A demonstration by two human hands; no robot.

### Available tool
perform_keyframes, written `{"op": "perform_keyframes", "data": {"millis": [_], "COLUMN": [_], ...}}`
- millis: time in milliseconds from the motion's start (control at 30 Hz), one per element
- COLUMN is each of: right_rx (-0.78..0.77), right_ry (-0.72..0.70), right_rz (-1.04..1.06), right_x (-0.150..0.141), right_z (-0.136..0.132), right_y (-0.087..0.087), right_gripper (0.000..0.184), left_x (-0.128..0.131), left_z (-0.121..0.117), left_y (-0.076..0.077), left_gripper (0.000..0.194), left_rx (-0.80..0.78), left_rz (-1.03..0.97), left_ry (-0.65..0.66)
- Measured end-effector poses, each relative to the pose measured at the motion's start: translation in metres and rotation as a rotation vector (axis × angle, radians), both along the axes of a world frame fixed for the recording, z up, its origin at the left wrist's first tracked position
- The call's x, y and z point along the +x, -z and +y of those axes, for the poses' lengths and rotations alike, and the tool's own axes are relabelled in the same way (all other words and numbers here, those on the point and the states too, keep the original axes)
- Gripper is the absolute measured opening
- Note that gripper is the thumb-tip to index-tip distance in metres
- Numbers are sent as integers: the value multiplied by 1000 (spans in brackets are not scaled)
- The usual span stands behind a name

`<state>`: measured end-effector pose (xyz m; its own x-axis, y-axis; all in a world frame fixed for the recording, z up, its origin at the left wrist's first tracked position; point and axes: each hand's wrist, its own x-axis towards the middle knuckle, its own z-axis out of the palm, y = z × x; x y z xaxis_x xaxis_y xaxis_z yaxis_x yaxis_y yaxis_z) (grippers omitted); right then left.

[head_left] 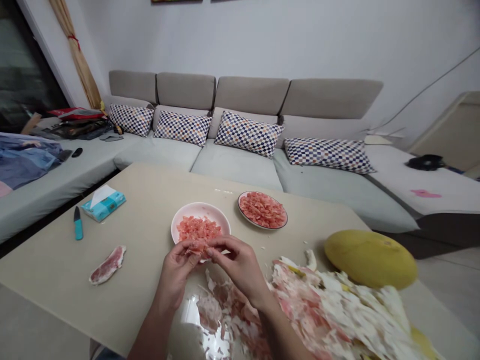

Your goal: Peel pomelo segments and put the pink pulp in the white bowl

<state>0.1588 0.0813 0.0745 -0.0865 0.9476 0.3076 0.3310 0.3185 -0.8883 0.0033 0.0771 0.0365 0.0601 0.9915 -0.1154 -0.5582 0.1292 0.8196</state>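
Both hands meet over the near rim of a white bowl (181, 212) that holds loose pink pomelo pulp (198, 227). Between my fingers is a piece of pomelo flesh (198, 246). My left hand (179, 267) grips its left side, fingers closed on it. The fingertips of my right hand (238, 262) pinch its right end. Beyond the bowl to the right, a dark-rimmed plate (240, 206) carries a heap of pink pulp (262, 209). To the left lies a single pomelo segment (108, 265), still in its pale skin.
A large pile of peel and membrane (318, 305) covers the table's right front. Behind it rests a whole yellow pomelo (369, 257). At the left are a teal-handled knife (78, 225) and a tissue pack (103, 204). A grey sofa (232, 162) with patterned cushions borders the table (150, 187).
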Motion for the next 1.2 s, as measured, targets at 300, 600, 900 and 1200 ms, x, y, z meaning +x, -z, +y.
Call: {"op": "perform_keyframes", "data": {"millis": [300,600,900,1200], "right_rx": [105,89,-137,-437], "right_ry": [-47,-5,-57,-95], "right_rz": [-26,-69,52,337], "right_x": [-6,-13,-11,-13], "right_z": [10,38,44,54], "right_y": [18,23,14,22], "right_gripper": [16,9,15,37], "left_x": [-3,-1,-2,-3], "left_z": [9,20,22,23], "left_y": [6,12,9,10], "left_gripper": [26,37,35,35], "left_rx": [54,2,37,26], "left_rz": [100,90,65,-13], "left_ry": [-78,-142,-131,-149]}}
